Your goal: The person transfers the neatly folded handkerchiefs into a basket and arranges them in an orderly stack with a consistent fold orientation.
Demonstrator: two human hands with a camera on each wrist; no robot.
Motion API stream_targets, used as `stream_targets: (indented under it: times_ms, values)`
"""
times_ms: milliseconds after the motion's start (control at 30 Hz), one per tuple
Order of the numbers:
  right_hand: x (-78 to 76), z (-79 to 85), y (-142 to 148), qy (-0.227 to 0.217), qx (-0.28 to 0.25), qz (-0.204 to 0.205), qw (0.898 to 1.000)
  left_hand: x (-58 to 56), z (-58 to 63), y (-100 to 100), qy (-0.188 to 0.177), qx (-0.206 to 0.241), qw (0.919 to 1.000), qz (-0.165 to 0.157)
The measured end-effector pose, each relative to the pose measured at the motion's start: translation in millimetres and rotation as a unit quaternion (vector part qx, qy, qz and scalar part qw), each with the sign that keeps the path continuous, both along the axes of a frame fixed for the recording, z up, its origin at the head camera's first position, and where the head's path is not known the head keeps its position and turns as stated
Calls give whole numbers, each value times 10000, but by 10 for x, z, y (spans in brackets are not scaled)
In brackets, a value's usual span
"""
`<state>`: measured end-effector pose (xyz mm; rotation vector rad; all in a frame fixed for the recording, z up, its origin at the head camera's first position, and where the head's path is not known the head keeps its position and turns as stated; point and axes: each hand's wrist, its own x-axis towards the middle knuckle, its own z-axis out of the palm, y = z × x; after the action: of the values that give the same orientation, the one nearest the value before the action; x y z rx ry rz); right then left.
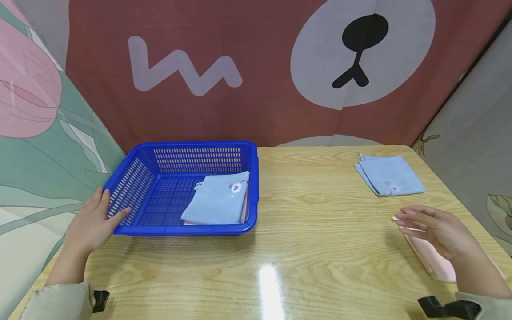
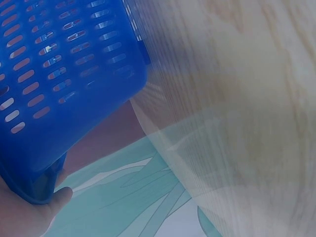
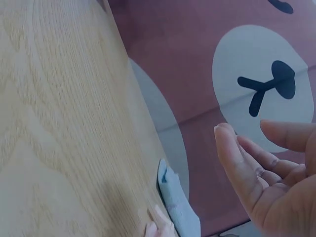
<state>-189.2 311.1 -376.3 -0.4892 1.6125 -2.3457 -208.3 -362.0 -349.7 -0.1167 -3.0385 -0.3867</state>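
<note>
In the head view a blue plastic basket [image 1: 196,230] stands on the left of the table. My left hand [image 1: 90,222] grips its near left corner, the thumb reaching over the rim to the inside; the left wrist view shows the basket's slotted wall [image 2: 74,94] beside the hand [image 2: 24,212]. A folded light-blue towel [image 1: 216,202] lies in the basket's right half, over something pink. Above a folded pink towel [image 1: 434,260] at the right, my right hand [image 1: 440,229] hovers with loosely bent fingers and nothing in them. The hand partly covers that towel.
Another folded light-blue towel [image 1: 392,175] lies at the table's far right, beyond the right hand. Wood-grain tabletop [image 1: 312,213] stretches between basket and towels. Printed fabric [image 1: 264,111] with a bear face hangs behind the table, and patterned cloth covers both sides.
</note>
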Motion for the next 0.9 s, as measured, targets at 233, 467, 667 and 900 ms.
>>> stream_targets:
  times_ms: [233, 467, 667, 900]
  values:
    - [28, -25, 133, 85, -19, 71, 9999, 2, -11, -19, 37, 25, 10000, -13]
    - [-4, -207, 472, 200, 158, -130, 9996, -12, -3, -18, 54, 24, 10000, -38]
    - [-101, -386, 729, 148, 424, -341, 9984, -7, 11, -19, 43, 0, 10000, 8]
    - [-71, -393, 781, -166, 994, -1010, 9898, -9, -5, -13, 24, -5, 10000, -3]
